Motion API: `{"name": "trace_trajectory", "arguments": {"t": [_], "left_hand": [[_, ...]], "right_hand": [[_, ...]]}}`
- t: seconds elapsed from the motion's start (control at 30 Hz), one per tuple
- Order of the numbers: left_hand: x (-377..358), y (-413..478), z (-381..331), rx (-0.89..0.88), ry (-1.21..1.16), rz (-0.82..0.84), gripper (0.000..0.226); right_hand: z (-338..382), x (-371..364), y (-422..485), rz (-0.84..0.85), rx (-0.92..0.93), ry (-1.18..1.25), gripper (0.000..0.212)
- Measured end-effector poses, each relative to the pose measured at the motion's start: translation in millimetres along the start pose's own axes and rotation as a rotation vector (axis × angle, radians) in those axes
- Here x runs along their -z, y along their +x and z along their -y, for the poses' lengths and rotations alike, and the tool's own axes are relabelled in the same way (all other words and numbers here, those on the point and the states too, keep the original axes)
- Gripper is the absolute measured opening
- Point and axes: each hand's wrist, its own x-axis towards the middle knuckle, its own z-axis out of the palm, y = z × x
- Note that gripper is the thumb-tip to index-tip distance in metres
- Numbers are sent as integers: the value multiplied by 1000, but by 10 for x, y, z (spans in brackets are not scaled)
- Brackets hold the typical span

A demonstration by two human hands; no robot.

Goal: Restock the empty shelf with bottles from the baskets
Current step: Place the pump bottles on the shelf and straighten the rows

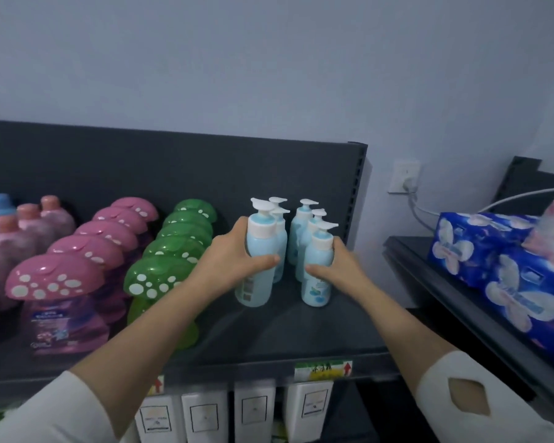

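The dark shelf (301, 340) carries full rows of pink mushroom-capped bottles (87, 247) and green mushroom-capped bottles (173, 247) on its left. Its right end holds two short rows of pale blue pump bottles (301, 225), with bare deck in front of them. Blue tissue packs (506, 282) lie on the neighbouring shelf to the right, well apart from the work.

The step in hand looks like setting down the front bottle of each blue row. To do it well, each base should be flat on the deck before it is let go. Each bottle should then be slid back until it sits just in front of the one behind. The pump spouts should be turned the same way as the rest, and the left elbow kept off the green caps.

The left pump bottle (253, 292) stands at the head of the left row. The left grip (234, 251) is wrapped round its upper body, thumb across the front. Its top leans slightly rightward, which may be the lens. The right pump bottle (315, 292) heads the right row. The right grip (339, 263) is closed round its middle from the right side, thumb on the front. Both bases appear to be on the deck, though actual contact cannot be confirmed.
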Motion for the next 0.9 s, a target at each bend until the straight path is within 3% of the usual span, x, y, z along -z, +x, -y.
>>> {"name": "trace_trajectory", "arguments": {"t": [0.3,0.53,0.8,0.9], "left_hand": [[-232,159,2,67,7,16,62],[-457,239,84,160,99,-59,56],[-709,272,126,221,192,-96,59],[-694,280,244,179,-100,5,65]], "right_hand": [[-135,56,30,67,-2,90,66],[-285,-63,-160,34,-40,229,95],[-320,-155,-167,18,-105,231,74],[-295,-163,-190,-99,-104,148,70]]}}
